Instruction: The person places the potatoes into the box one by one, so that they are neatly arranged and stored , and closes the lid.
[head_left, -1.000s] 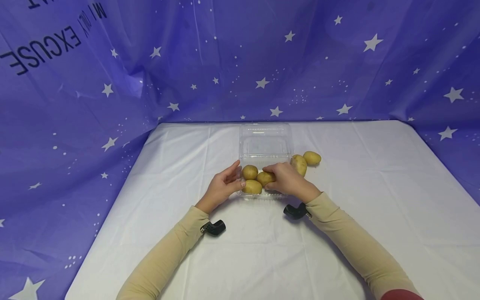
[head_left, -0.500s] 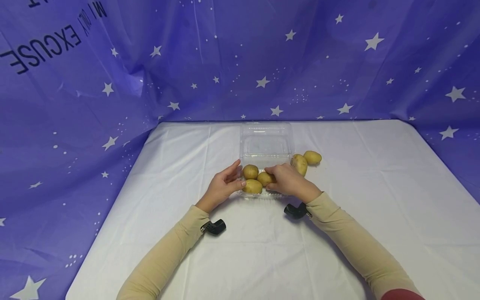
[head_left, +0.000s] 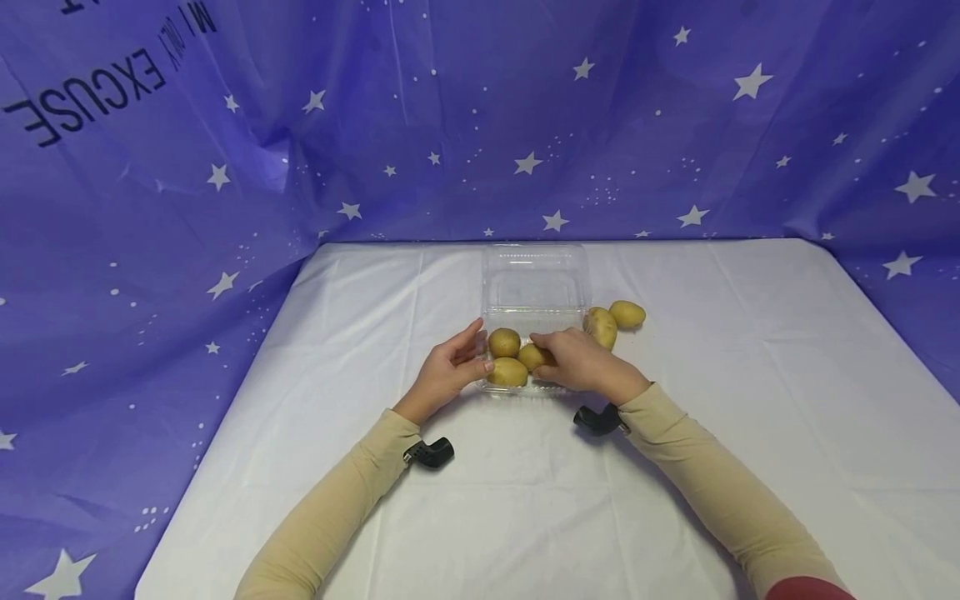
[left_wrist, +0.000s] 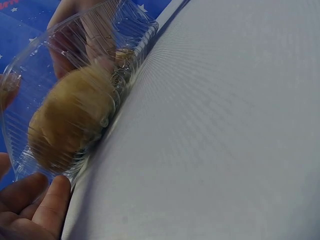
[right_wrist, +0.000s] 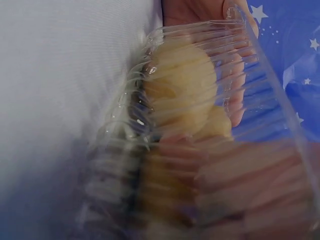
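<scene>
A clear plastic clamshell container [head_left: 517,389] stands on the white table with its lid [head_left: 536,283] laid back. My left hand [head_left: 444,375] holds the container's left side, the thumb at the rim beside the front potato [head_left: 507,372]. Behind that one lies a round potato [head_left: 504,342]. With thumb and fingers, my right hand [head_left: 581,362] grips another potato [head_left: 533,357] inside the container, partly hidden by the hand. Through the ribbed wall, a blurred potato [left_wrist: 70,115] shows in the left wrist view, and another potato [right_wrist: 180,85] in the right wrist view.
Two more potatoes lie outside, right of the container: a larger potato [head_left: 601,327] next to my right hand and a smaller potato [head_left: 627,315] behind it. A blue star-printed sheet [head_left: 420,125] hangs along the table's back and left. Dark cameras sit at both wrists.
Both hands keep their places at the container, and the right hand keeps its grip on the potato. The whole view has shifted very slightly.
</scene>
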